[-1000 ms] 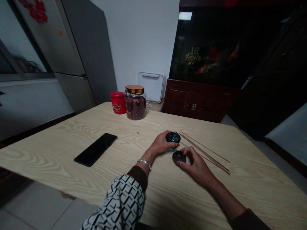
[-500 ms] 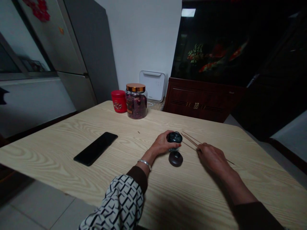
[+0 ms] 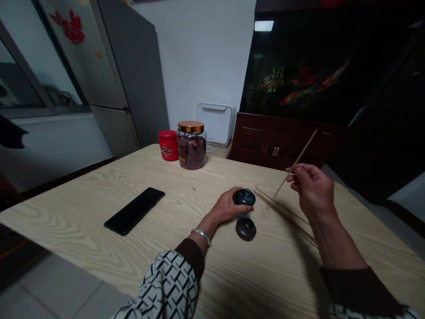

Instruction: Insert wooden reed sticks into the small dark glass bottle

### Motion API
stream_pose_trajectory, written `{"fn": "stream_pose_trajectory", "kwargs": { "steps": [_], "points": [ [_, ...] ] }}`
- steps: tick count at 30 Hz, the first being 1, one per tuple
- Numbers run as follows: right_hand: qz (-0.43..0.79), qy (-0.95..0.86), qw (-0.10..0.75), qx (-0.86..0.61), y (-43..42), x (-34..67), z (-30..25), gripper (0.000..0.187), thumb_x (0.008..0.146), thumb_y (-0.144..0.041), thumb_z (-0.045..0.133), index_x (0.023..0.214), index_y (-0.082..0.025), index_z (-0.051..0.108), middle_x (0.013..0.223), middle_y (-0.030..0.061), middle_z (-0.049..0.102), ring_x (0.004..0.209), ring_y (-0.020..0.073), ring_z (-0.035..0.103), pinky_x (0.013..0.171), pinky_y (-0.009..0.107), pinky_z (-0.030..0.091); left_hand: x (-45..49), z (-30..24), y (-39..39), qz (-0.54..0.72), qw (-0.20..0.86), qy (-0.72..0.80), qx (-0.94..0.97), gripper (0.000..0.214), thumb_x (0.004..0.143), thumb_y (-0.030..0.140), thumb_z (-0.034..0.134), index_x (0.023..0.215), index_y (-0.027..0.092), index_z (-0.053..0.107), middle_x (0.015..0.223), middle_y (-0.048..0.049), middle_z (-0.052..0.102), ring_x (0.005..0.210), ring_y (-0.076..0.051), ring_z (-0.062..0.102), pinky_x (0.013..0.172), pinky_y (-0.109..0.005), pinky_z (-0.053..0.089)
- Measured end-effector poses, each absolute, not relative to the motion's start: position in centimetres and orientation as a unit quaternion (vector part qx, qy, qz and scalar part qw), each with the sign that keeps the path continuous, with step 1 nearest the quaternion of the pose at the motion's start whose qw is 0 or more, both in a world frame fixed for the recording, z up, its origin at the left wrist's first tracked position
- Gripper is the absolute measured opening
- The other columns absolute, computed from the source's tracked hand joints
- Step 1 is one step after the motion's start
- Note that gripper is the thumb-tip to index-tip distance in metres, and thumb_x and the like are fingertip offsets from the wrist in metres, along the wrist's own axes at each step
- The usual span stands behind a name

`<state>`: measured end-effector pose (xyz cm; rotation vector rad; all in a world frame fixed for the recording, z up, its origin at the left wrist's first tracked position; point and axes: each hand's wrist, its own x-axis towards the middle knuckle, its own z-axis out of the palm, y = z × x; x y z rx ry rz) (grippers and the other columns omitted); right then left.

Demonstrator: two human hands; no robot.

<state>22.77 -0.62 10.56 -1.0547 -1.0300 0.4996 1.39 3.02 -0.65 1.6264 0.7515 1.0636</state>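
Note:
My left hand [image 3: 224, 207] is wrapped around a small dark, glossy round pot [image 3: 245, 197] standing on the table. Just in front of the pot lies a dark brown domed piece [image 3: 246, 229] with a knob, like a lid. Raised above the table, my right hand [image 3: 314, 190] pinches a thin brown incense stick [image 3: 306, 147] between thumb and fingers. The stick slants, its lower end pointing down toward the left. Several similar sticks [image 3: 282, 215] lie on the tabletop beneath, partly hidden by my right forearm.
A black phone [image 3: 135, 211] lies on the wooden table [image 3: 186, 221] to the left. A red canister [image 3: 168, 145] and a glass jar [image 3: 191, 148] with a copper-coloured lid stand at the back edge. A small brown fragment [image 3: 194, 188] lies in front of them.
My right hand has risen from the sticks on the table, lifting one incense stick. My left hand stays around the pot. The view has shifted slightly.

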Motion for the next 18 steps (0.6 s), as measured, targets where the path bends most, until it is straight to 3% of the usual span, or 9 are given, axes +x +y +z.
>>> {"fn": "stream_pose_trajectory", "kwargs": {
  "steps": [2,5,13,18],
  "points": [
    [0.270,-0.397,0.777,-0.407,0.1,21.6,11.2,0.023,0.069,-0.033,0.077,0.078,-0.017,0.064,0.076,0.0037,0.071,0.054,0.0085,0.059,0.039,0.015,0.034,1.4,-0.8,3.0,0.441,0.497,0.321,0.675,0.070,0.063,0.035,0.088,0.124,0.016,0.060,0.113,-0.0110,0.069,0.104,-0.024,0.064,0.093,-0.036,0.050],
    [0.288,-0.369,0.800,-0.376,0.8,20.1,11.0,0.023,0.067,-0.031,0.081,0.077,-0.017,0.065,0.074,0.0035,0.072,0.055,0.0086,0.061,0.038,0.014,0.037,1.3,-0.9,3.0,0.434,0.483,0.336,0.682,0.069,0.062,0.038,0.088,0.123,0.017,0.061,0.113,-0.0102,0.069,0.105,-0.025,0.064,0.094,-0.037,0.050],
    [0.243,-0.386,0.813,-0.361,1.4,19.3,10.2,0.022,0.073,-0.031,0.078,0.080,-0.017,0.063,0.076,0.0033,0.072,0.056,0.0090,0.063,0.041,0.015,0.040,1.3,-0.8,3.1,0.432,0.480,0.336,0.686,0.070,0.063,0.038,0.088,0.123,0.017,0.062,0.113,-0.0105,0.069,0.105,-0.025,0.064,0.094,-0.037,0.050],
    [0.227,-0.443,0.776,-0.388,1.0,18.6,9.7,0.017,0.078,-0.030,0.073,0.084,-0.017,0.063,0.081,0.0035,0.072,0.061,0.0106,0.066,0.043,0.016,0.043,1.3,-0.7,3.0,0.431,0.472,0.340,0.690,0.070,0.063,0.039,0.088,0.123,0.017,0.062,0.112,-0.0101,0.069,0.104,-0.025,0.064,0.093,-0.037,0.050]
  ]
}}
